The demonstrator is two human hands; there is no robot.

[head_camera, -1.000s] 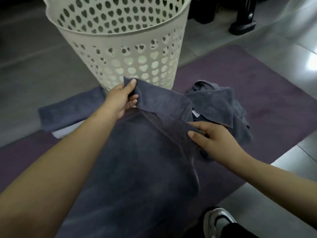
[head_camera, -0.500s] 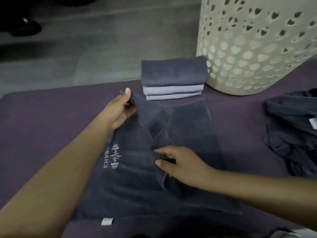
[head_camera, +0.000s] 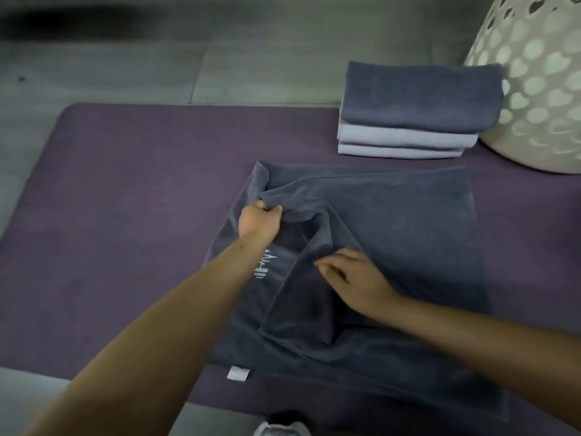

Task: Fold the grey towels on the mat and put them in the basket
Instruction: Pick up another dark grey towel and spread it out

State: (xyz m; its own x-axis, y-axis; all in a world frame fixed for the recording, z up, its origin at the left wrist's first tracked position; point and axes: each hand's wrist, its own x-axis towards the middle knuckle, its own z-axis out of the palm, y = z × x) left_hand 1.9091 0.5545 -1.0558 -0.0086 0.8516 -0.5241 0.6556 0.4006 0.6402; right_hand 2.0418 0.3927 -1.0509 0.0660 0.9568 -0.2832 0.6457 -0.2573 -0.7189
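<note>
Since half a second ago the view has swung left and down: the basket (head_camera: 540,89) now sits at the upper right corner, and the crumpled pile at the right has gone out of frame. The left hand (head_camera: 259,220) has dropped from a raised pinch to a closed grip on a bunched fold near the towel's far left corner. The right hand (head_camera: 352,278) has shifted little; its fingers lie loosely bent on a raised fold at the middle, and whether they pinch it I cannot tell.

The grey towel (head_camera: 408,247) lies spread on the purple mat (head_camera: 125,231), its long axis running left to right, far edge toward the folded stack (head_camera: 418,108). A white tag (head_camera: 238,373) shows at its near left corner, by the mat's front edge. The stack stands just beside the basket wall. Bare mat stretches wide to the left of the towel, with grey floor (head_camera: 188,58) beyond.
</note>
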